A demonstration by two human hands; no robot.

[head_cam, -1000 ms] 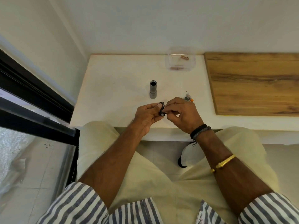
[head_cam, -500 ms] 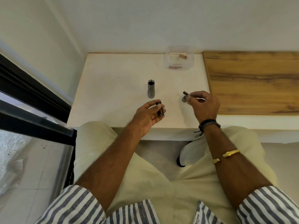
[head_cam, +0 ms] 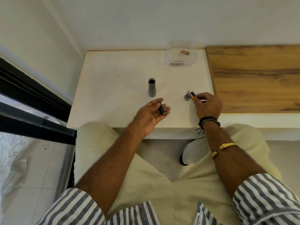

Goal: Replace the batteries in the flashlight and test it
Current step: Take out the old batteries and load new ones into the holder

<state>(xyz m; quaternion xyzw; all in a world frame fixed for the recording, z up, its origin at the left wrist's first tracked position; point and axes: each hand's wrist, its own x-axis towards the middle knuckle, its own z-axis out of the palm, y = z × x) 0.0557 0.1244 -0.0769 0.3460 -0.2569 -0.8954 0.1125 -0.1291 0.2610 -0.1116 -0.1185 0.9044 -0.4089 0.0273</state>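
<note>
Cradles dark cylinder [head_cam: 162, 109] in curled left hand [head_cam: 148, 116], palm up. Pinches small dark stick [head_cam: 193, 94], maybe a battery, in right hand [head_cam: 208, 105] just beside cap [head_cam: 187, 96]. Shows flashlight [head_cam: 152, 87] upright farther back.

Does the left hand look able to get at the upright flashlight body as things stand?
Probably yes: nothing lies between the left hand and the flashlight body, though its grip already holds a battery holder.
</note>
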